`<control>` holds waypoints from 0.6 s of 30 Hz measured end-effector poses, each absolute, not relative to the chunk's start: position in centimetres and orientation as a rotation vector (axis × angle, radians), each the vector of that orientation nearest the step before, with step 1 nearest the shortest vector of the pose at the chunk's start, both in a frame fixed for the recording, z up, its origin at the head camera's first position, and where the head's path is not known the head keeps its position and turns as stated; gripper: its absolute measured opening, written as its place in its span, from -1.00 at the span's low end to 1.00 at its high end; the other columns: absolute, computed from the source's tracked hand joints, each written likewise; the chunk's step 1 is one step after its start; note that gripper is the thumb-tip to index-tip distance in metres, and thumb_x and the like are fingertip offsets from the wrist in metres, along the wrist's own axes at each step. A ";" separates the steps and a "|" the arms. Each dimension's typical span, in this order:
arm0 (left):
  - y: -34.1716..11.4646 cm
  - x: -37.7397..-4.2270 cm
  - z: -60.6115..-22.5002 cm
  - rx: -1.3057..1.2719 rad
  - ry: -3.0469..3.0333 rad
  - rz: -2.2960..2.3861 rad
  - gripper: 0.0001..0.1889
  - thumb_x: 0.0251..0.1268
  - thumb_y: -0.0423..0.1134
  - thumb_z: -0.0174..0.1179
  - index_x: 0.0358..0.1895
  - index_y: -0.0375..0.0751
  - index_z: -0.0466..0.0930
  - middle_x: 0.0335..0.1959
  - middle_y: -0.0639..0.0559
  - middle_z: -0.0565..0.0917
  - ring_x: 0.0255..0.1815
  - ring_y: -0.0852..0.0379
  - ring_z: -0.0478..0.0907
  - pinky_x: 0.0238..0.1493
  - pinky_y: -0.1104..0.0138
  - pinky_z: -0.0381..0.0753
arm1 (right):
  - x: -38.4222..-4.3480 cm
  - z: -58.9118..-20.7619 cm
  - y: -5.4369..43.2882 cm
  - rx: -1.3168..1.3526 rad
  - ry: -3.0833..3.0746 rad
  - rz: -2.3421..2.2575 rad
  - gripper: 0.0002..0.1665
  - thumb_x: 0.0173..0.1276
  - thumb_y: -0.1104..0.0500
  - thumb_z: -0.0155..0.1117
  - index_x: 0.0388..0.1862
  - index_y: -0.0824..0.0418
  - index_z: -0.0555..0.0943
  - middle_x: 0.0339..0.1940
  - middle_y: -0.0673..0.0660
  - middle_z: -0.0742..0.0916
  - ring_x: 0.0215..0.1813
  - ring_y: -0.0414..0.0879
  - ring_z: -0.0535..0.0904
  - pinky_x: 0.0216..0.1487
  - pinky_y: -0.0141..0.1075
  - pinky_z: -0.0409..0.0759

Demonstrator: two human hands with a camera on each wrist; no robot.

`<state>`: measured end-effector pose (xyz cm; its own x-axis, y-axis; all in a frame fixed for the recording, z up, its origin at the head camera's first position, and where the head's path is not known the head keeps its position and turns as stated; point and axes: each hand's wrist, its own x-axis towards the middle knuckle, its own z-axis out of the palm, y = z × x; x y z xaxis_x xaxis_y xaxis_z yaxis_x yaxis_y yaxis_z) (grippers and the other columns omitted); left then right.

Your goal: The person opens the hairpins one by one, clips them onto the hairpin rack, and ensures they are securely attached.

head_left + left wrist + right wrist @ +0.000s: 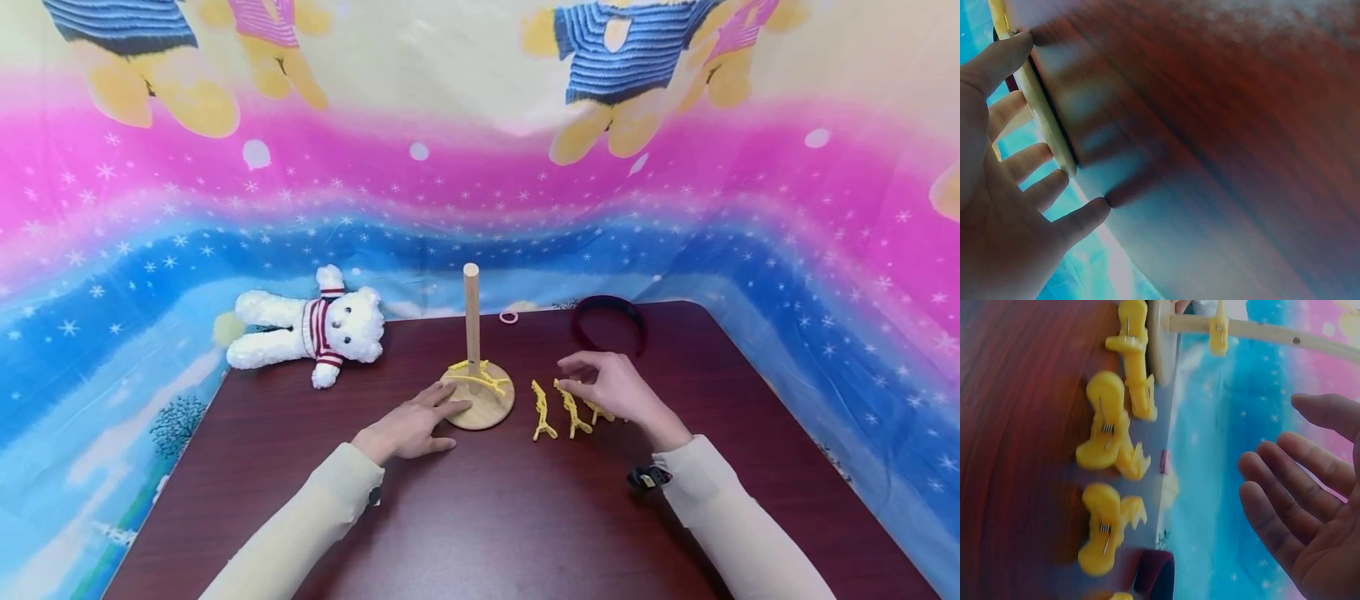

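Observation:
A wooden stand with an upright pole [472, 321] and a round base [487, 414] is near the table's middle. My left hand [412, 422] lies at the base's left side, its spread fingers over and against the rim, as the left wrist view also shows. Yellow plastic clips [478, 382] are at the pole's foot; in the right wrist view a yellow clip [1218, 336] sits on the pole. Right of the base, several yellow spring clips [541, 412] stand in a row. My right hand [611, 387] hovers above them with loosely bent fingers, holding nothing; it partly hides the farther clips.
A white plush bear [330, 327] in a striped top lies at the table's back left. Toward the back edge are a small pink ring [509, 317] and a dark red headband [609, 302]. A printed curtain [420, 192] hangs behind the brown table [495, 517].

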<state>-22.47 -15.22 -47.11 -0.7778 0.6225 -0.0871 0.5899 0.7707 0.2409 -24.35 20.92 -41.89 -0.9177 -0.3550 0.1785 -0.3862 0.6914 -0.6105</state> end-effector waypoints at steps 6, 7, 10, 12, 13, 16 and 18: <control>-15.1 -22.4 -47.0 0.986 2.808 0.296 -0.32 0.39 0.07 0.23 0.53 0.11 0.26 0.61 -0.23 0.10 0.63 -0.24 0.01 0.47 -0.07 0.31 | -24.4 -42.0 22.7 0.589 -2.848 1.031 -0.65 0.32 -0.03 0.42 0.07 -0.03 0.71 -0.09 0.05 0.80 -0.16 -0.17 0.72 -0.12 -0.21 0.68; -15.1 -22.4 -47.0 0.997 2.809 0.295 -0.32 0.38 0.06 0.23 0.53 0.09 0.27 0.61 -0.25 0.11 0.63 -0.25 0.02 0.47 -0.07 0.31 | -24.3 -42.1 22.9 0.581 -2.851 1.030 -0.65 0.32 -0.03 0.42 0.07 -0.04 0.71 -0.10 0.04 0.81 -0.15 -0.17 0.72 -0.12 -0.21 0.68; -15.2 -22.3 -46.9 1.029 2.813 0.293 -0.32 0.38 0.04 0.24 0.52 0.04 0.28 0.59 -0.29 0.13 0.62 -0.27 0.04 0.45 -0.07 0.33 | -24.3 -42.2 23.8 0.562 -2.856 1.030 -0.64 0.32 -0.05 0.41 0.07 -0.03 0.70 -0.08 0.05 0.81 -0.11 -0.13 0.72 -0.10 -0.18 0.68; -15.2 -22.3 -46.9 1.039 2.815 0.292 -0.32 0.38 0.04 0.24 0.51 0.03 0.29 0.59 -0.29 0.14 0.62 -0.27 0.05 0.44 -0.07 0.34 | -24.2 -42.4 24.4 0.536 -2.866 1.028 -0.63 0.32 -0.06 0.41 0.07 -0.04 0.70 -0.08 0.03 0.81 -0.10 -0.10 0.73 -0.12 -0.19 0.68; -15.2 -22.3 -46.9 1.041 2.816 0.288 -0.32 0.38 0.04 0.24 0.51 0.03 0.28 0.59 -0.29 0.14 0.62 -0.27 0.05 0.44 -0.07 0.34 | -24.2 -42.4 24.7 0.525 -2.870 1.026 -0.62 0.32 -0.08 0.41 0.08 -0.03 0.70 -0.08 0.03 0.81 -0.09 -0.08 0.73 -0.13 -0.19 0.68; -15.2 -22.3 -47.0 1.043 2.818 0.286 -0.32 0.38 0.04 0.24 0.51 0.03 0.29 0.58 -0.29 0.14 0.61 -0.27 0.05 0.44 -0.07 0.35 | -24.2 -42.7 25.6 0.480 -2.890 1.016 -0.60 0.32 -0.14 0.39 0.08 -0.06 0.69 -0.09 0.01 0.80 -0.12 -0.07 0.73 -0.18 -0.22 0.67; -15.2 -22.3 -47.0 1.046 2.819 0.282 -0.32 0.38 0.04 0.24 0.51 0.03 0.29 0.58 -0.29 0.14 0.61 -0.27 0.05 0.45 -0.06 0.34 | -24.2 -42.8 26.2 0.464 -2.897 0.996 -0.59 0.32 -0.16 0.39 0.08 -0.06 0.69 -0.09 0.01 0.80 -0.13 -0.09 0.72 -0.19 -0.22 0.66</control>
<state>-22.32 -15.21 -46.97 -0.7535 0.6556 -0.0487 0.6330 0.7435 0.2157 -24.22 26.20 -42.83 -0.9542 -0.2660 0.1368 -0.2939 0.7487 -0.5943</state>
